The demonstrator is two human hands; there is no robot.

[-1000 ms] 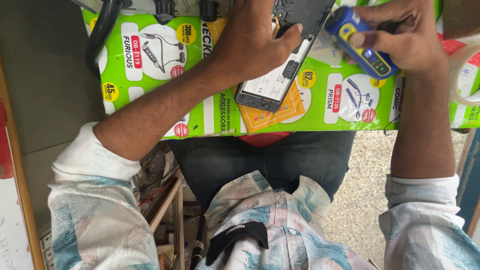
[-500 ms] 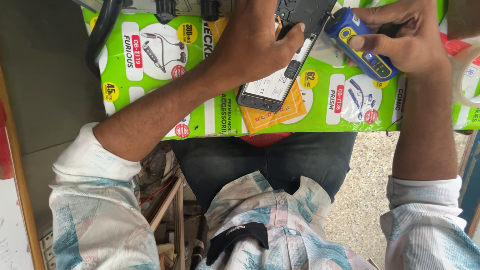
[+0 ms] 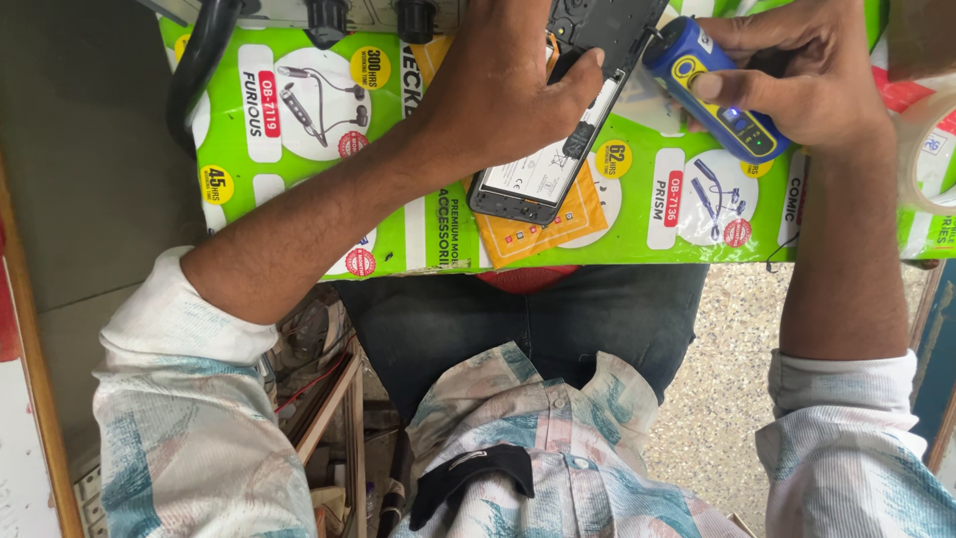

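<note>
The opened black phone (image 3: 568, 130), its back off and white battery label and dark inner frame exposed, lies on the green printed mat (image 3: 329, 199), pinned by the left hand (image 3: 498, 90), while the right hand (image 3: 797, 80) grips a blue electric screwdriver (image 3: 717, 90) at its edge.

A bright green printed mat (image 3: 617, 229) is showing white and yellow patches across the upper frame. The electric screwdriver (image 3: 719, 90) is showing blue with yellow; the opened phone (image 3: 563, 130) black.

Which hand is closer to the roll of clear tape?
The right hand. It holds the blue tool just beside the tape roll at the right edge. The left hand is farther away, pressing on the opened phone.
</note>
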